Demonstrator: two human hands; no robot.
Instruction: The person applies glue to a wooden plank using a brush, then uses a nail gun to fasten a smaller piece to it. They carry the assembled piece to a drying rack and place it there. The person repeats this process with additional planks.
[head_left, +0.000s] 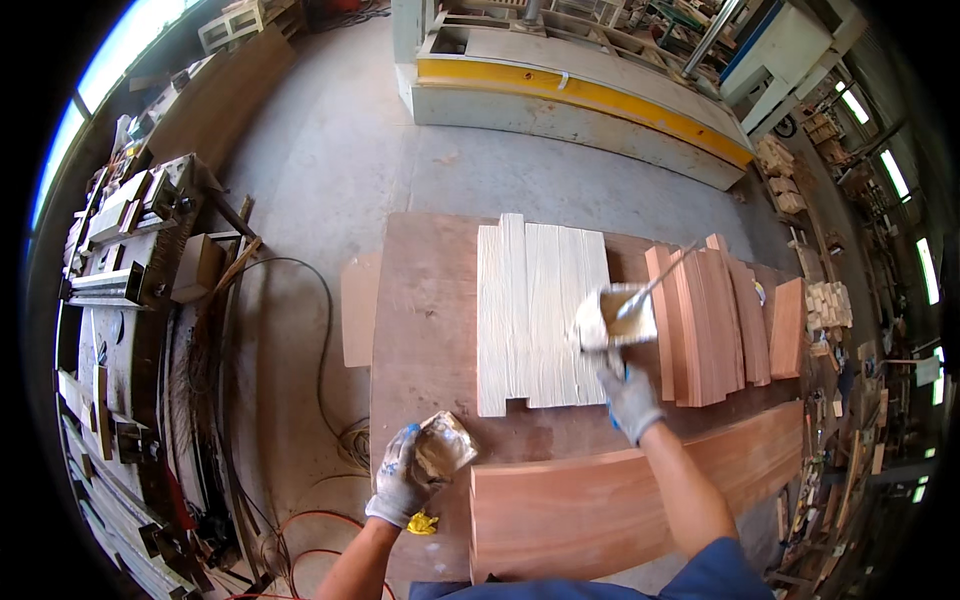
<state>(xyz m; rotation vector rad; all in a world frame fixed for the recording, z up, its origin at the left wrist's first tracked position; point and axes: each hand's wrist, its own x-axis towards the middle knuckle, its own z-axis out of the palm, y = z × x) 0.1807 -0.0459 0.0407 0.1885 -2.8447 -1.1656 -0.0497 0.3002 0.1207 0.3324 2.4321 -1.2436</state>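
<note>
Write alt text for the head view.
A person's gloved right hand holds a white-smeared container with a stick in it near white-coated boards; the gloved left hand holds a stained tub. Bare reddish boards lie alongside.

The gloved left hand [403, 475] is curled in a grip, its bare forearm [358, 562] slanting behind it. Farther forward and to its right, the gloved right hand [628, 395] also grips, with a bare arm [690, 490] stretched longer behind it.
</note>
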